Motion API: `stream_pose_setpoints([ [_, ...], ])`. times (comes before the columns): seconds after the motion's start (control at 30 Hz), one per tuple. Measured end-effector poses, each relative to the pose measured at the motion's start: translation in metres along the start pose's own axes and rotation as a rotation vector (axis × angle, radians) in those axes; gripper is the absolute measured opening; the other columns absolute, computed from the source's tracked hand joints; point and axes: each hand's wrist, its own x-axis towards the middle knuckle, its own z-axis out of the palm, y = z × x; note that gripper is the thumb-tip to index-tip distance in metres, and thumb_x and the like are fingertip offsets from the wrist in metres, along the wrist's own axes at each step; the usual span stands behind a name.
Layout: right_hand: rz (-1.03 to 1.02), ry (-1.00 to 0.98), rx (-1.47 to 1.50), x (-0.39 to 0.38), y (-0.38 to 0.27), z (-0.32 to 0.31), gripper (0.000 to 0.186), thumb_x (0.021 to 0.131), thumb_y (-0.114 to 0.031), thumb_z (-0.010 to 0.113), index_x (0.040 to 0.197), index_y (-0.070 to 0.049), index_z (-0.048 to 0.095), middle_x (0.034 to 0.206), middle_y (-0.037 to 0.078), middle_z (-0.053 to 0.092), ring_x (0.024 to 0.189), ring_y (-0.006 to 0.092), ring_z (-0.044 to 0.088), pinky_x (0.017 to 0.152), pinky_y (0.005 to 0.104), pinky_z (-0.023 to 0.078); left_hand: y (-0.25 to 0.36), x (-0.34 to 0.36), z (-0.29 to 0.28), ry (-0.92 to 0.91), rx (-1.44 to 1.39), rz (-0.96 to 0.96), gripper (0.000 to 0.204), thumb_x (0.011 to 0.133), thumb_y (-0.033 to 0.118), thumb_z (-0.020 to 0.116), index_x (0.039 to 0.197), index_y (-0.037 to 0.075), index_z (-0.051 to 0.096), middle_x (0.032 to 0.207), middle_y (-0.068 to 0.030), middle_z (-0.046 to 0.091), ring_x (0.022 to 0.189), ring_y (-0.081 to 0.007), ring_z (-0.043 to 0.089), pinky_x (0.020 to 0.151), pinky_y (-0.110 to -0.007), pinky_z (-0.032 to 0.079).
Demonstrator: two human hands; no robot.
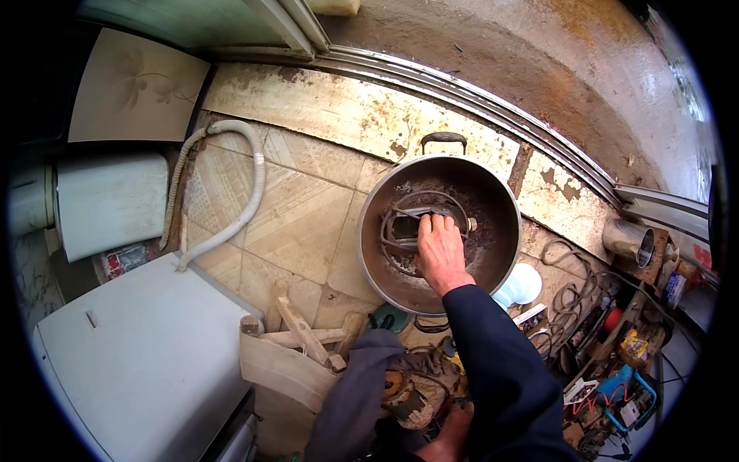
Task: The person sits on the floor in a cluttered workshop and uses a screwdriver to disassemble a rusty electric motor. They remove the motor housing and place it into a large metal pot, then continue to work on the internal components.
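Lying inside a wide, brown-walled metal pot [374,254] on the tiled floor [300,212], a dark device [405,226] with pale metallic edges is showing beneath loose loops of grey cord [384,232], a small pale knob [472,224] sitting at its right. The right hand [442,252] is hiding the device's middle, so its exact kind is staying unclear; the dark sleeve [500,362] is covering part of the pot's near-right rim. The fingers [438,222] are bunching together and curling over the device, which is extending left of them, while their tips are bending out of sight.
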Motion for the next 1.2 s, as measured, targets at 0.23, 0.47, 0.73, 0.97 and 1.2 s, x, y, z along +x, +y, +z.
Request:
stream_pose_setpoints([
  [0.23, -0.202, 0.137, -0.105, -0.004, 0.012, -0.009, 0.043, 0.081, -0.007, 0.066, 0.122, 0.005, 0.062, 0.114, 0.017, 0.063, 0.110, 0.0308, 0.058, 0.095, 0.0400, 0.048, 0.000, 0.013, 0.021, 0.000, 0.047, 0.035, 0.030, 0.086, 0.023, 0.063, 0.112, 0.009, 0.067, 0.108, -0.0084, 0.059, 0.104, -0.0279, 0.055, 0.081, -0.048, 0.046],
  [0.47, -0.250, 0.095, -0.173, 0.002, 0.023, -0.008, 0.043, 0.084, -0.011, 0.065, 0.124, 0.004, 0.062, 0.120, 0.018, 0.063, 0.118, 0.0332, 0.058, 0.103, 0.0428, 0.046, -0.002, 0.003, -0.011, 0.087, -0.090, 0.097, 0.032, 0.085, 0.026, 0.064, 0.111, 0.007, 0.066, 0.105, -0.0087, 0.058, 0.100, -0.0285, 0.056, 0.079, -0.048, 0.046],
  [0.73, -0.223, 0.037, -0.168, 0.003, 0.026, -0.014, 0.046, 0.084, -0.008, 0.065, 0.129, 0.001, 0.060, 0.121, 0.019, 0.062, 0.116, 0.0366, 0.058, 0.107, 0.0439, 0.043, 0.009, 0.015, 0.006, -0.076, 0.042, 0.004, 0.037, 0.085, 0.028, 0.063, 0.115, 0.007, 0.065, 0.112, -0.0106, 0.059, 0.103, -0.0282, 0.056, 0.081, -0.044, 0.046],
  [0.97, -0.183, 0.080, -0.141, -0.001, 0.036, -0.006, 0.043, 0.087, -0.010, 0.065, 0.129, -0.001, 0.062, 0.120, 0.017, 0.062, 0.114, 0.0374, 0.060, 0.103, 0.0455, 0.045, 0.004, 0.023, 0.059, 0.040, 0.074, -0.173, 0.056, 0.096, 0.034, 0.048, 0.143, 0.003, 0.051, 0.132, -0.0205, 0.055, 0.121, -0.0337, 0.051, 0.104, -0.046, 0.041],
  [1.2, -0.155, 0.040, -0.109, -0.006, 0.042, -0.010, 0.042, 0.085, -0.009, 0.066, 0.127, -0.001, 0.063, 0.123, 0.018, 0.061, 0.112, 0.0358, 0.060, 0.104, 0.0451, 0.045, 0.009, -0.004, 0.005, 0.204, 0.441, 0.006, 0.053, 0.094, 0.033, 0.052, 0.137, 0.003, 0.055, 0.130, -0.0180, 0.059, 0.120, -0.0345, 0.053, 0.101, -0.048, 0.041],
])
